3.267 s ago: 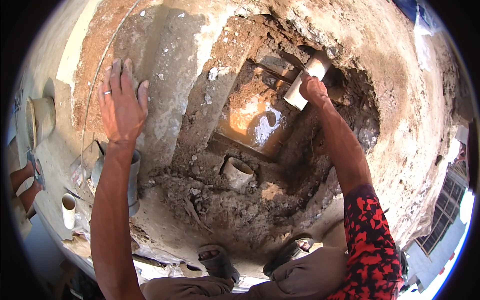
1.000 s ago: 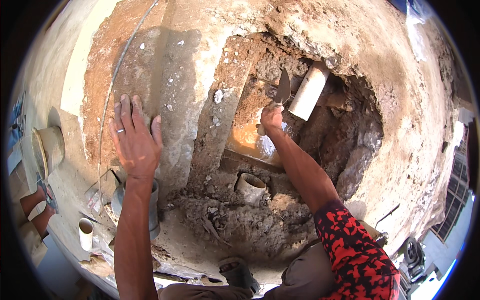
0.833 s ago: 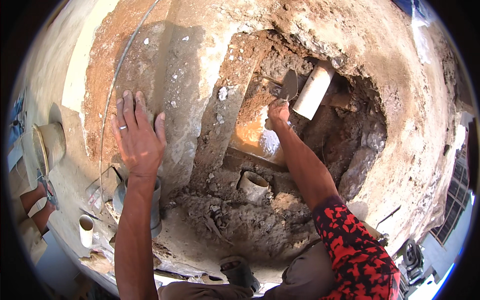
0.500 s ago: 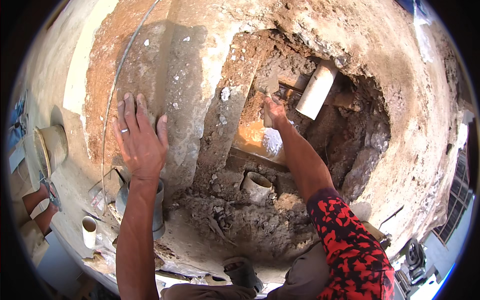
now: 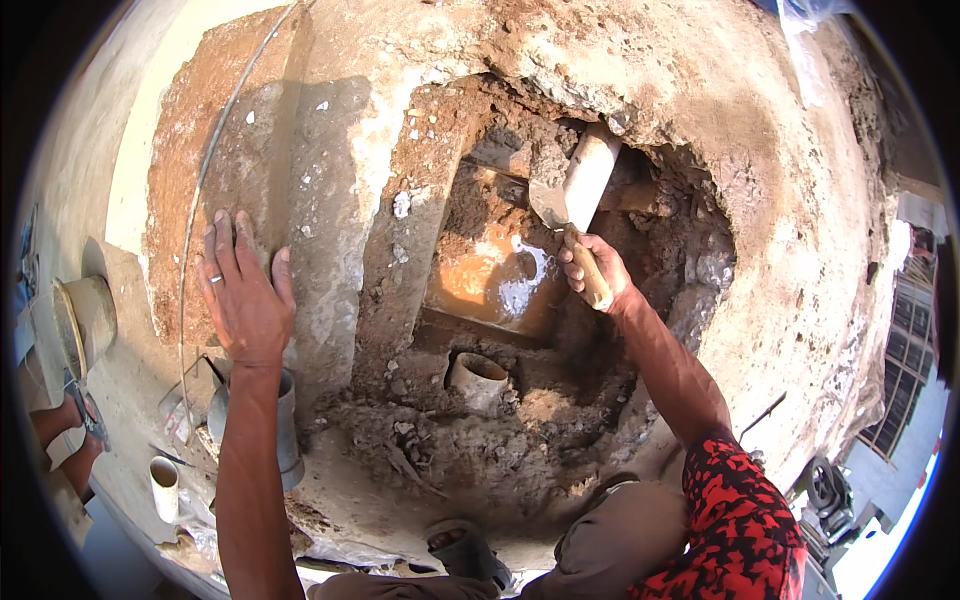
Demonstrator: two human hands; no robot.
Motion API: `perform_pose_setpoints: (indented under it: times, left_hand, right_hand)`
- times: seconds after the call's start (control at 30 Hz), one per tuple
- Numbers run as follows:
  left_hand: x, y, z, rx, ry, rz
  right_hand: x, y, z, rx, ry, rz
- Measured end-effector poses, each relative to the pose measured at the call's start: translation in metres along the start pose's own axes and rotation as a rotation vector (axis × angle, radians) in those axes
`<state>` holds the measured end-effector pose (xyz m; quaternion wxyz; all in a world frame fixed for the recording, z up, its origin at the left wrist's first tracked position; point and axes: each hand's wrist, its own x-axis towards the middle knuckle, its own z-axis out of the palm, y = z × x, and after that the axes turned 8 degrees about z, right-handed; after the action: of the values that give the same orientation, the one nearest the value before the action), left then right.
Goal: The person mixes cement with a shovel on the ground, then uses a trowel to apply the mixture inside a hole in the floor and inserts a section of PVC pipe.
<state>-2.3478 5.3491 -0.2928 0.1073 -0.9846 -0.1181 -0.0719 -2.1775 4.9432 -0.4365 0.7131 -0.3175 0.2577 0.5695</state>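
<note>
My right hand grips a trowel by its wooden handle. The trowel's grey, dirt-smeared blade points away from me, over the dug pit beside a white plastic pipe that juts from the far wall. Muddy brown water with a bright white reflection lies in a squared basin left of the hand. Flat on the dusty ground left of the pit rests my left hand, fingers stretched and holding nothing. A thin grey cable runs just beside it.
A short pipe stub stands at the pit's near side. Broken concrete rims the hole. Near my left forearm are a grey pipe piece and a white pipe piece. A bucket and another person's feet are farther left.
My right hand has drawn the trowel right and back toward me, from over the basin to beside the white pipe. My left hand stays flat while the whole view has shifted.
</note>
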Motion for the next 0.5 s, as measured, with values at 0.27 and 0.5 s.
perform_pose_setpoints:
  times: [0.27,0.5]
  left_hand:
    - [-0.002,-0.004,-0.005,0.018,-0.006,-0.006]
    - [0.003,0.001,-0.002,-0.011,0.020,0.011]
  right_hand:
    - [-0.019,-0.042,-0.029,0.053,-0.062,-0.223]
    - [0.080,0.026,-0.010,-0.635,0.630,-0.321]
